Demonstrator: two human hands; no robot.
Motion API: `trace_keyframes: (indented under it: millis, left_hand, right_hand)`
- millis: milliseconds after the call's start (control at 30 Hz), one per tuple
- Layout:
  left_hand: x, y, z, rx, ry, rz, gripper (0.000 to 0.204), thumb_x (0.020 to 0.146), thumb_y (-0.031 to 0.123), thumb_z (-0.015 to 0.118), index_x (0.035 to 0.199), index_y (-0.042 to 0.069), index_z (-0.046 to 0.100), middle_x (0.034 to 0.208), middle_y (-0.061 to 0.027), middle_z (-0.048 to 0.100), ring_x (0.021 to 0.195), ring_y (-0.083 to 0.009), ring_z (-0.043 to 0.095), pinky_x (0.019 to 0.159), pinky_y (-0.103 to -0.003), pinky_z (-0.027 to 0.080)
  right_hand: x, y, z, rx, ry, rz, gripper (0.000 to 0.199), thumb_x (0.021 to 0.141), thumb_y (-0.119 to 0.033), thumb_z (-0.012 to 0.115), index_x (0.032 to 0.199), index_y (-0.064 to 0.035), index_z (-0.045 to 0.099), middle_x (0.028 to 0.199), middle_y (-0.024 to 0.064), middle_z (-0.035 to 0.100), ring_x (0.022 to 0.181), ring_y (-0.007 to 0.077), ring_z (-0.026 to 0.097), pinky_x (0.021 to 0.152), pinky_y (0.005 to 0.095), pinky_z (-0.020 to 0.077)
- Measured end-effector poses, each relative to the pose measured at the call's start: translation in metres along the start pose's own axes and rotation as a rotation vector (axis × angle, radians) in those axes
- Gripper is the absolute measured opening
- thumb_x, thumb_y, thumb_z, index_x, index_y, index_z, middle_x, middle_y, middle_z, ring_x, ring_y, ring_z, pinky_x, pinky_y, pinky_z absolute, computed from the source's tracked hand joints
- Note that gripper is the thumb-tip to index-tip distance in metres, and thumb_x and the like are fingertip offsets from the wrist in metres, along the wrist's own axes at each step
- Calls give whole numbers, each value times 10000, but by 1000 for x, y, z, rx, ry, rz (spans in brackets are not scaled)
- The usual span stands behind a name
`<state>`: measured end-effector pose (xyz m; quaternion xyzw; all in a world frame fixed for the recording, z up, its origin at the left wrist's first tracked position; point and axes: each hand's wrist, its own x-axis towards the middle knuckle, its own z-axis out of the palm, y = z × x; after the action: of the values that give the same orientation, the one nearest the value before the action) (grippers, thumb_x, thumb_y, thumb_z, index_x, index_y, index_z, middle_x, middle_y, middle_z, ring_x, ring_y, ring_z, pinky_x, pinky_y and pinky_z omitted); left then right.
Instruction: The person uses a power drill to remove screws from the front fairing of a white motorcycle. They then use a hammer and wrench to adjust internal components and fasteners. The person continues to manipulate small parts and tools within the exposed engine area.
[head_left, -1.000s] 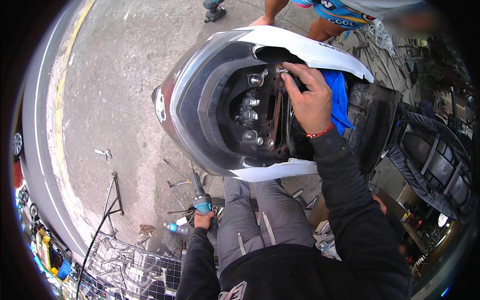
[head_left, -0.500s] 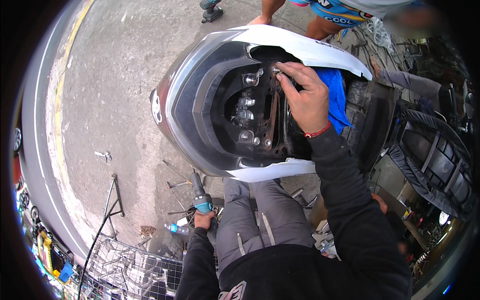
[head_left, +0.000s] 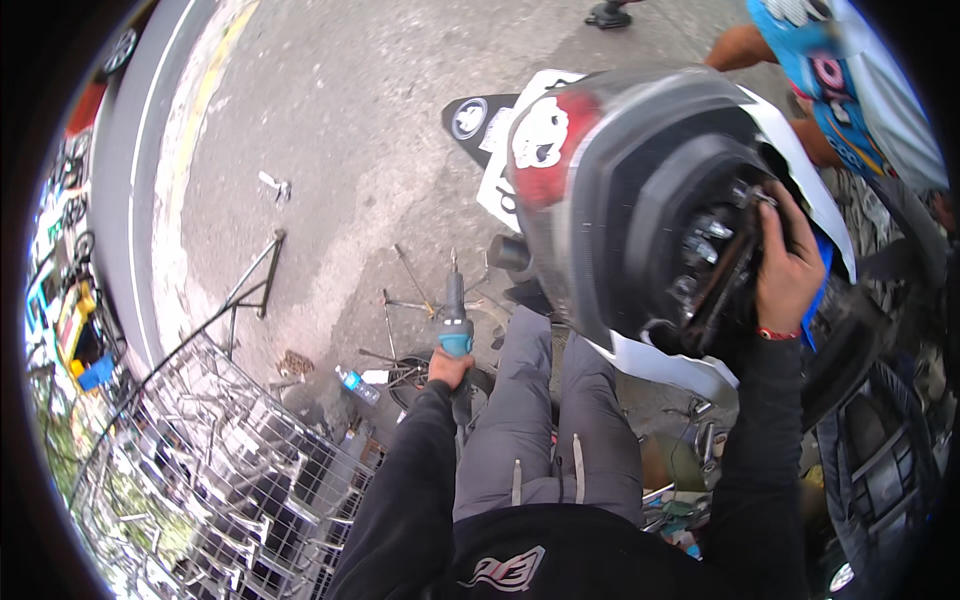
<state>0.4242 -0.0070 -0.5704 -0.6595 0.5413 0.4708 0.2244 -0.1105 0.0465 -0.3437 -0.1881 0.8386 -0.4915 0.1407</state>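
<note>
Head view: nearest, just left of the grey trousers [head_left: 505, 430], the left hand [head_left: 449, 369] is wrapped fully round the grip of a teal and black driver [head_left: 456, 335]. Its long axis runs away from the body, the bit [head_left: 454, 260] at the far end aimed at pavement [head_left: 350, 180] left of the tail [head_left: 610, 165], not toward the bolt. A bottle [head_left: 358, 386] lies near that hand, to its left. Farther out and well to the right, the right hand [head_left: 792, 280] reaches over the tail's open bay, thumb and forefinger narrowed round a small bolt [head_left: 766, 198]; blur softens its outline, so which way it points I cannot tell. The bolt lies at those fingertips, ahead of the palm and toward its left, forward and well to the right of the bit; the right hand is the nearer one. Beyond the tail, a person in blue shorts [head_left: 845, 125] is close by.
</note>
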Motion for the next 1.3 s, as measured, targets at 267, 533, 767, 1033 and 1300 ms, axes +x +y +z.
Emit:
trace_keyframes:
  millis: [267,533,767,1033,1300]
  left_hand:
    - [140,20,45,4,225,-84,595,729,400,810,1024,-90,648,1015,-284,692,979,-389,686,851,-452,526]
    - [247,67,64,-97,238,-255,773,772,371,810,1307,-72,472,1310,-270,560,1253,-360,553,1059,-423,447]
    - [323,85,82,21,385,-286,757,793,354,808,1323,-10,408,1355,-220,492,1309,-371,468,1086,-446,406]
    - [321,35,77,129,321,-140,578,848,220,710,1351,66,471,1378,-205,497,1326,-368,454,1099,-449,399]
    - [205,-65,152,-72,219,-65,377,936,273,536,1131,-36,629,1077,-303,665,1029,-459,639,906,-514,505]
  right_hand:
    - [9,25,-51,-925,-92,-571,305,1011,-120,577,1234,79,637,1278,181,652,1173,239,614,1034,330,435]
    - [-48,79,-106,-501,214,2,317,992,-132,570,1218,78,639,1282,201,642,1136,276,632,1023,350,442]
    - [-41,79,-113,-570,155,-9,347,972,-164,595,1222,73,636,1272,212,642,1128,288,628,1023,368,437]
    - [-1,69,-127,-610,69,-81,386,949,-201,625,1227,66,633,1261,225,642,1119,301,624,1023,388,432]
    - [62,63,-142,-534,-30,-248,427,926,-237,654,1233,59,630,1250,238,642,1110,313,620,1023,408,426]
